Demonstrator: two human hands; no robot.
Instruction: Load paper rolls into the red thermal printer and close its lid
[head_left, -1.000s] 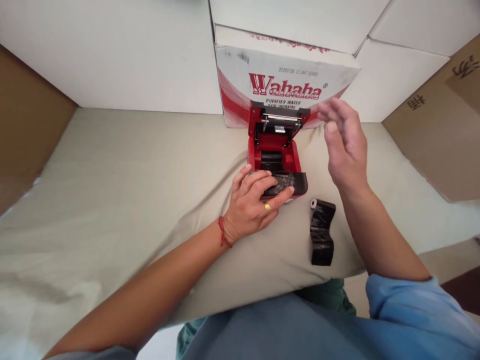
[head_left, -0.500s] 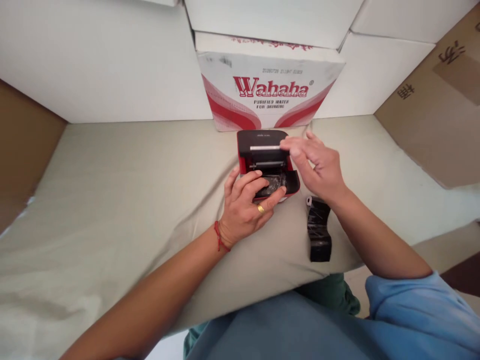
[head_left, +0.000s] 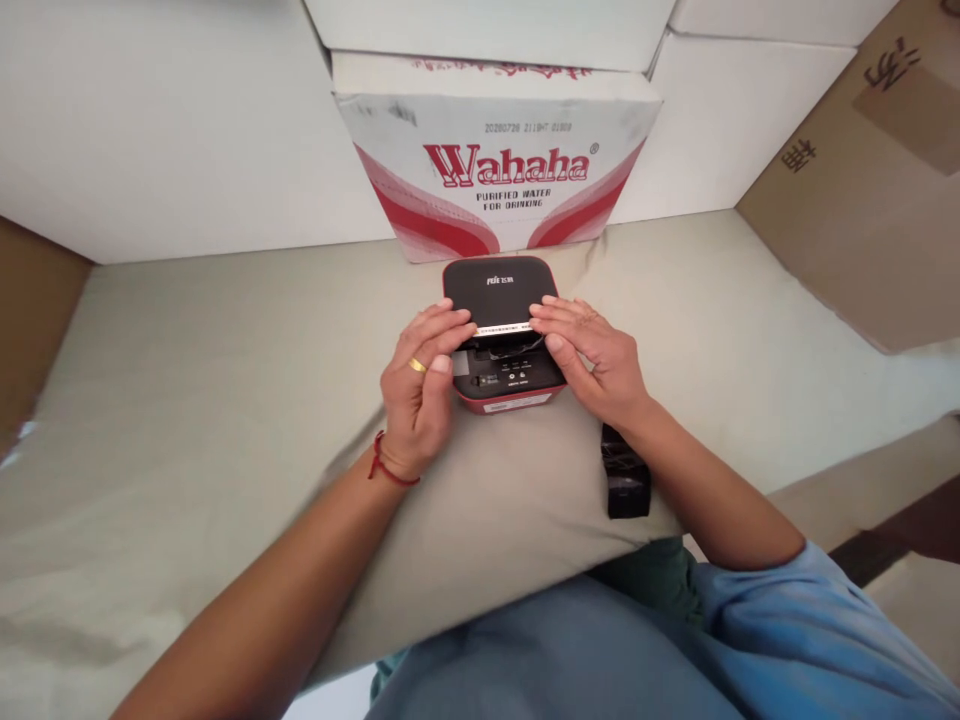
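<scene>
From my remote post I see a Wahaha carton [head_left: 499, 165] between white boxes [head_left: 172, 120], a brown box [head_left: 870, 210] at right, pale cloth [head_left: 225, 400] in front.

Just the one view here, from the wearer's head, looking forward and down over the worktop [head_left: 225, 400], close enough that their shirt [head_left: 525, 660] shows below while the Wahaha box [head_left: 499, 175] stands beyond.

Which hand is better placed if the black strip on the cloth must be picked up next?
Probably the right hand: its wrist partly hides the black strip, while the left hand is farther away, across the lid.
</scene>
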